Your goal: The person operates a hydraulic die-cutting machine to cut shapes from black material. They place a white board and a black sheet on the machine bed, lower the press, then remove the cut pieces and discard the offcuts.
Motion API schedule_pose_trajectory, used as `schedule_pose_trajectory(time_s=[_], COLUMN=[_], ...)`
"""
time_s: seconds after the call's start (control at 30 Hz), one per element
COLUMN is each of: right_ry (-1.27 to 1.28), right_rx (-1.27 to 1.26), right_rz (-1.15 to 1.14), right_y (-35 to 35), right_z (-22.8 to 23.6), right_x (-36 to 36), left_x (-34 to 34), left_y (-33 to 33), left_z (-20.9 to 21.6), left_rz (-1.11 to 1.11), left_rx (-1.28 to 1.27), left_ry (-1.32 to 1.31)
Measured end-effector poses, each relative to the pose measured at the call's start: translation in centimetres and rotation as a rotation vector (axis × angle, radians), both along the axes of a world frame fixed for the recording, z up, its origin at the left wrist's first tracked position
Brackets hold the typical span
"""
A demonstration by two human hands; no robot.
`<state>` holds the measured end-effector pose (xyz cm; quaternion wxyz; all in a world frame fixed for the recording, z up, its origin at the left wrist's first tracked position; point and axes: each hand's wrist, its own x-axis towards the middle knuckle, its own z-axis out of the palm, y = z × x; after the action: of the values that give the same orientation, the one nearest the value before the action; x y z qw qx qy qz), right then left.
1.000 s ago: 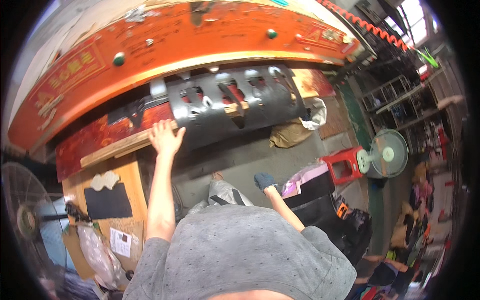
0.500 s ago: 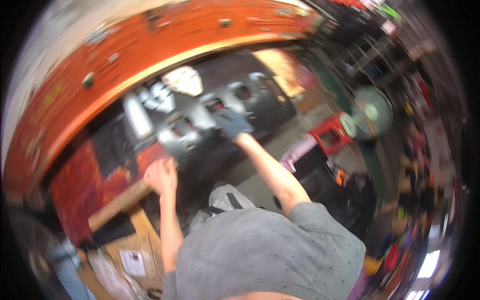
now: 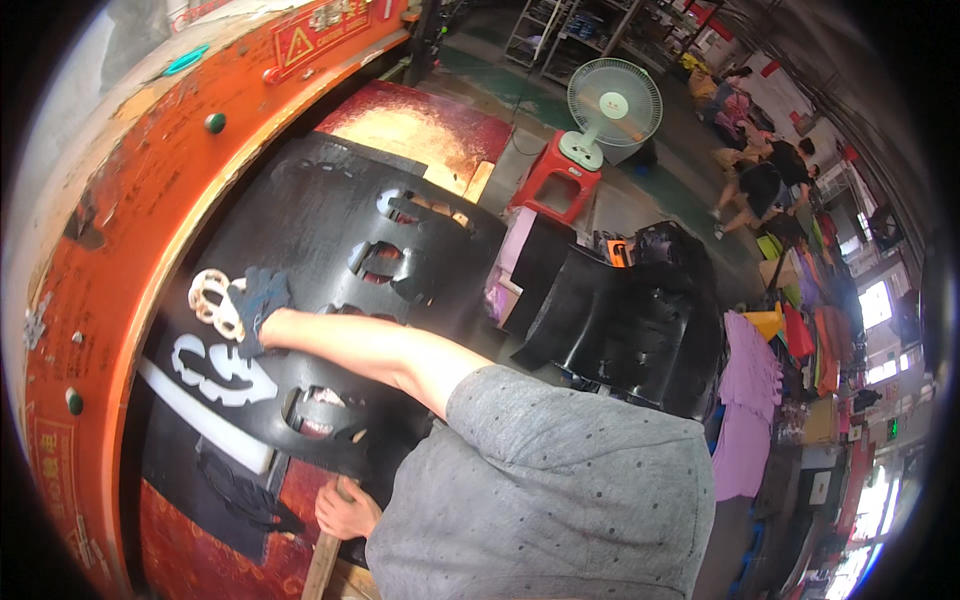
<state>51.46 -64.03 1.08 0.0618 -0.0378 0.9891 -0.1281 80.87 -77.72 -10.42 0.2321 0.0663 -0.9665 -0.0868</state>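
My gloved right hand [image 3: 262, 304] reaches left across a wide black sheet [image 3: 300, 220] and has its fingers closed on a cream cutting die [image 3: 213, 302] with rounded openings. The sheet has several cut-out holes, with scraps showing in some. Just nearer than the die lie curved white pieces [image 3: 232, 376] and a long white bar [image 3: 210, 420]. At the near edge, my bare left hand [image 3: 347, 508] is closed round the end of a wooden strip [image 3: 322, 562]. A dark crumpled glove [image 3: 245, 505] lies left of it on a worn red board [image 3: 200, 555].
An orange machine beam [image 3: 120, 270] runs along the left side. Black sheets [image 3: 625, 330] are piled to the right. Beyond them a fan [image 3: 612, 105] stands on a red stool [image 3: 558, 180]. Other people [image 3: 765, 190] are at the far right.
My right hand has left a hole in the black sheet and moved left onto the cutting die. The view has turned. My left hand stays at the wooden strip.
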Motion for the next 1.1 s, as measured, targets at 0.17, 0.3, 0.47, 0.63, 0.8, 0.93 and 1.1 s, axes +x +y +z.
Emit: schedule_pose_trajectory(time_s=[0.17,0.3,0.47,0.63,0.8,0.93,1.1], right_ry=[0.014,0.052,0.186,-0.736,-0.666,-0.665,-0.687], right_rx=[0.013,-0.004,-0.813,-1.474,-1.470,-1.452,-1.430], right_rz=[0.089,0.133,0.553,0.143,0.016,0.100,0.155], right_y=[-0.3,-0.2,0.7,7.1,8.5,8.3,8.0], right_z=[-1.6,-2.4,-0.6,-1.9,-3.9,-3.5,-2.6], right_x=[-2.3,-3.8,-8.8,-11.2,-12.7,-12.8,-12.4], left_x=[-0.6,-1.3,-2.3,-1.7,-4.4,-11.4,-24.5], left_y=[-0.9,-1.2,-0.9,0.6,1.5,2.5,6.1], left_z=[-1.9,-2.2,-0.8,1.3,4.4,7.0,9.3], left_rz=[0.016,0.026,-0.124,0.063,0.145,-0.013,-0.329], left_rx=[-0.012,-0.056,0.086,0.214,0.662,1.166,1.581], left_ry=[-0.049,-0.079,-0.024,-0.095,0.137,0.260,-0.034])
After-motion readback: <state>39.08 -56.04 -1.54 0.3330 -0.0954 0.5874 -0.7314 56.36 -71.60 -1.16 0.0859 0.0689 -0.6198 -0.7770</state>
